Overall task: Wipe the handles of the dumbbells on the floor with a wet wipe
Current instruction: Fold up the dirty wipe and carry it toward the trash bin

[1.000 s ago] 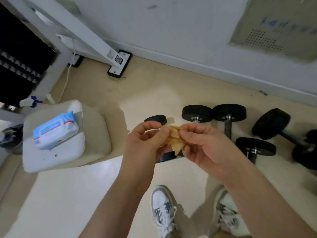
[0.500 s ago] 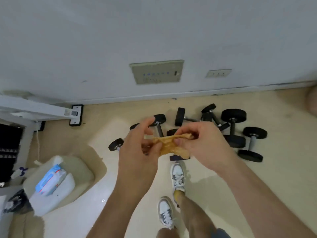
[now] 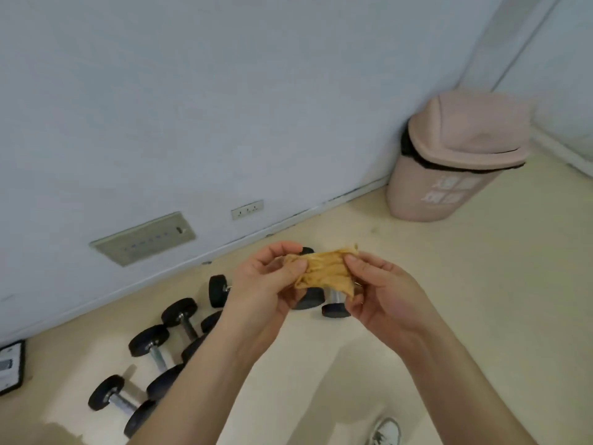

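A crumpled, yellow-brown wet wipe (image 3: 325,272) is stretched between my two hands at chest height. My left hand (image 3: 266,284) pinches its left end and my right hand (image 3: 382,297) pinches its right end. Several black dumbbells (image 3: 154,348) with metal handles lie on the beige floor along the wall, below and left of my hands. Two more dumbbell ends (image 3: 333,308) show just beneath the wipe, partly hidden by my hands.
A pink swing-lid trash bin (image 3: 449,162) with a black liner stands in the corner at the right. The grey wall carries a socket plate (image 3: 247,209) and a panel (image 3: 144,237). My shoe (image 3: 386,431) shows at the bottom.
The view has swung right, bringing the trash bin in and dropping the stool with the wipe pack out. My hands have pulled the wipe wider apart.
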A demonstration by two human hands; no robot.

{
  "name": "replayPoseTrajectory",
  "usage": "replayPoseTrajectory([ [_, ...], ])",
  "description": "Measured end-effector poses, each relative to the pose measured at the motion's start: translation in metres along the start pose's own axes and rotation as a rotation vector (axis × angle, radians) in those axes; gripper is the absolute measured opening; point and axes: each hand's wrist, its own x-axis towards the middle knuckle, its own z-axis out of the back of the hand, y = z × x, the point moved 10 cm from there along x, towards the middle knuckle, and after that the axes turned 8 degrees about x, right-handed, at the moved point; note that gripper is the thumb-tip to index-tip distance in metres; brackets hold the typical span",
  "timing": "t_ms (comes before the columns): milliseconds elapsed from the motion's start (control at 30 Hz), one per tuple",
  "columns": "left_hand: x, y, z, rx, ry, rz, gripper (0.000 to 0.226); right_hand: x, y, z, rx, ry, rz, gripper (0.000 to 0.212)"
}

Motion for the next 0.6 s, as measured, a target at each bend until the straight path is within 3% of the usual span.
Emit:
replayPoseTrajectory([
  [200,0.058,0.035,-0.204,0.089,0.135,0.041,0.034,-0.021,0.179,0.12,-0.219,-0.143,0.344,0.016],
  [333,0.1,0.047,-0.318,0.103,0.136,0.074,0.028,-0.018,0.267,0.178,-0.223,-0.12,0.391,0.015],
  [467,0.15,0.045,-0.403,0.101,0.212,0.086,0.011,0.009,0.345,0.22,-0.461,-0.189,0.531,0.019],
  [600,0.216,0.038,-0.466,0.287,0.276,0.03,0.016,0.057,0.422,0.262,-0.486,-0.246,0.565,0.006],
])
